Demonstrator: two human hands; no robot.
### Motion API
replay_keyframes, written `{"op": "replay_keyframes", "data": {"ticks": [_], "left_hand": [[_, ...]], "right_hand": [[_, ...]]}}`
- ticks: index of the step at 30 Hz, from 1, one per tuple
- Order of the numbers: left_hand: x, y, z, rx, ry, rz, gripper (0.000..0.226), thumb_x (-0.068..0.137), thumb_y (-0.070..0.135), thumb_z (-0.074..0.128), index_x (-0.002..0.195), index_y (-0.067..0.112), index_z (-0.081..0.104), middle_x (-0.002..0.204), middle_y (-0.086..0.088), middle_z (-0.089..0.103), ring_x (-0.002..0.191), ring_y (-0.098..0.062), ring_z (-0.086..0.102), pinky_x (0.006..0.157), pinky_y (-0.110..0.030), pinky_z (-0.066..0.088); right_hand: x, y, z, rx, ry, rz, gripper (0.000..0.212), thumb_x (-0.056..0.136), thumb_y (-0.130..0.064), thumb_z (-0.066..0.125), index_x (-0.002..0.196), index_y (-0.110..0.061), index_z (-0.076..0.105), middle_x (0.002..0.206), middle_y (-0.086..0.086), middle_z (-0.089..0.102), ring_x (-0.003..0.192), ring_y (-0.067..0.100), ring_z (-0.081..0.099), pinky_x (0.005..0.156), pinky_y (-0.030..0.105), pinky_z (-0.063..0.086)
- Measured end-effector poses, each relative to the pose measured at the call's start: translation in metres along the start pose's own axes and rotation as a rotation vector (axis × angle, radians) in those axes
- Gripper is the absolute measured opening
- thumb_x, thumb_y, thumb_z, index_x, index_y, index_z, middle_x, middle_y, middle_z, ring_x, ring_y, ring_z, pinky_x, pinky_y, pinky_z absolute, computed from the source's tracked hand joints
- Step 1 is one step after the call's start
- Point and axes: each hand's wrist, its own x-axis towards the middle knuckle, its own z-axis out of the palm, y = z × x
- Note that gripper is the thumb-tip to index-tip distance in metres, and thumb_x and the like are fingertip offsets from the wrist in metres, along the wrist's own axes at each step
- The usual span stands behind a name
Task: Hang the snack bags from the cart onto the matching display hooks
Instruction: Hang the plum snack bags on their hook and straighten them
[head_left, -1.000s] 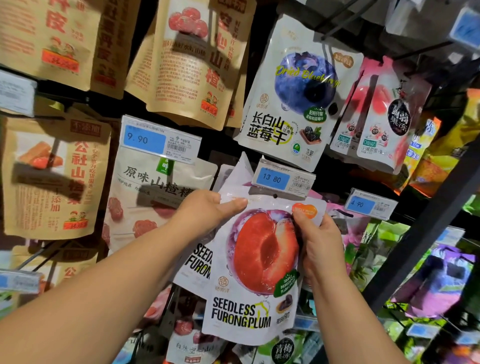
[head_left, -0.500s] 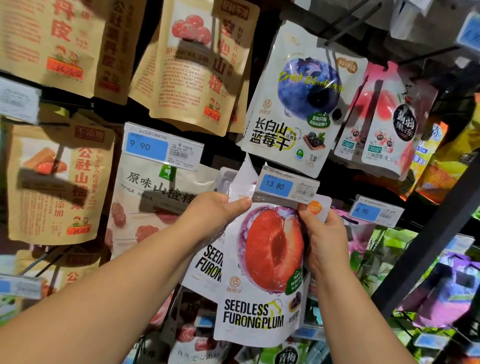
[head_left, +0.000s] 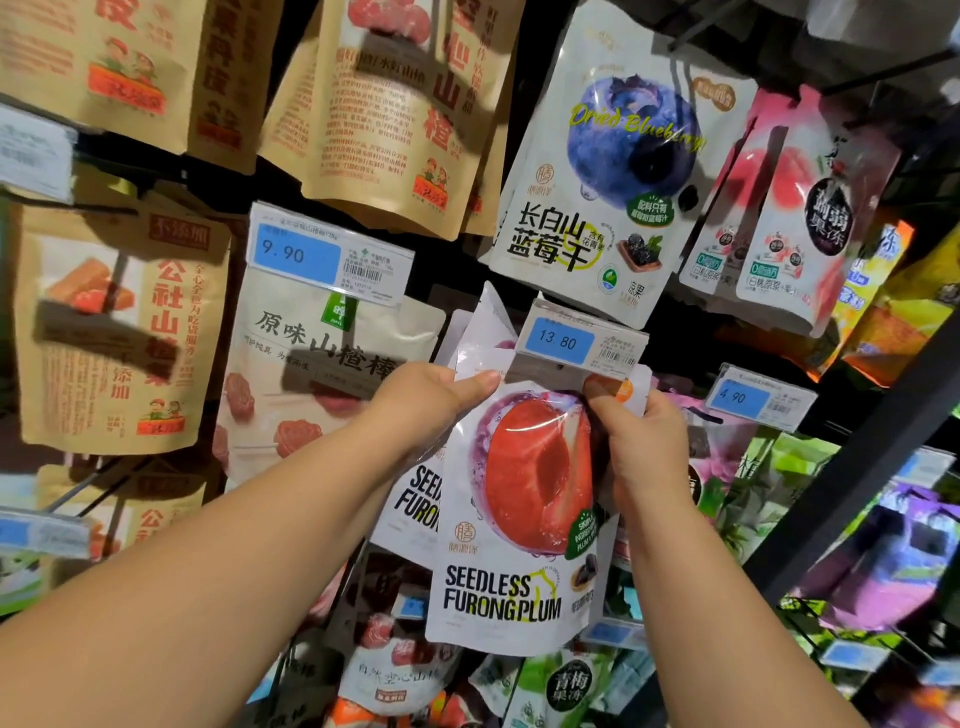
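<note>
My two hands hold a plum bag (head_left: 519, 519) up to a shop rack, just under the 13.80 price tag (head_left: 582, 345).

My left hand (head_left: 415, 410) pinches the bag's top left corner, thumb flat on the front. My right hand (head_left: 644, 452) grips the top right edge with curled fingers. The bag's top touches the tag's lower edge, but the hook is hidden, so I cannot tell if the bag is on it. A second plum bag (head_left: 415, 499) hangs behind, below and left of the tag. A blueberry bag (head_left: 618, 171) hangs above the tag, and a white hawthorn bag (head_left: 311, 374) is to its left.
</note>
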Motion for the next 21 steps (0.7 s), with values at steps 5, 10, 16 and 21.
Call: {"op": "replay_keyframes", "data": {"ticks": [5, 10, 16, 21], "left_hand": [[0.0000, -0.0025, 0.0016, -0.029, 0.013, -0.024, 0.065, 0.053, 0.066, 0.077, 0.083, 0.009, 0.066, 0.086, -0.021, 0.072, 0.078, -0.032, 0.069, 0.089, -0.038, 0.052], [-0.0043, -0.0034, -0.0005, -0.041, 0.030, -0.038, 0.088, 0.053, 0.065, 0.076, 0.103, -0.007, 0.066, 0.107, -0.023, 0.069, 0.104, -0.034, 0.067, 0.096, -0.044, 0.049], [-0.0055, -0.0018, 0.0038, -0.093, 0.059, -0.032, 0.057, 0.071, 0.052, 0.078, 0.104, 0.006, 0.071, 0.100, -0.009, 0.075, 0.099, -0.023, 0.069, 0.097, -0.037, 0.048], [-0.0034, 0.0010, 0.0066, -0.123, 0.054, -0.055, 0.055, 0.074, 0.050, 0.077, 0.106, 0.006, 0.068, 0.095, -0.002, 0.071, 0.089, -0.015, 0.065, 0.092, -0.031, 0.046]], "right_hand": [[-0.0018, 0.0008, 0.0008, -0.026, 0.030, -0.009, 0.008, 0.078, -0.015, 0.076, 0.080, -0.022, 0.073, 0.087, 0.004, 0.077, 0.088, 0.029, 0.072, 0.084, 0.050, 0.058], [-0.0044, 0.0016, -0.0002, 0.005, 0.043, 0.000, 0.015, 0.078, -0.009, 0.074, 0.073, -0.023, 0.072, 0.080, 0.002, 0.075, 0.086, 0.028, 0.072, 0.082, 0.046, 0.059], [-0.0024, -0.0009, -0.0029, 0.095, 0.031, 0.024, 0.017, 0.082, -0.001, 0.068, 0.085, -0.018, 0.067, 0.084, 0.004, 0.074, 0.082, 0.024, 0.071, 0.074, 0.038, 0.058], [-0.0016, 0.0001, -0.0012, 0.072, 0.032, 0.013, 0.012, 0.079, -0.008, 0.072, 0.086, -0.018, 0.073, 0.088, 0.005, 0.077, 0.087, 0.026, 0.073, 0.079, 0.040, 0.059]]}}
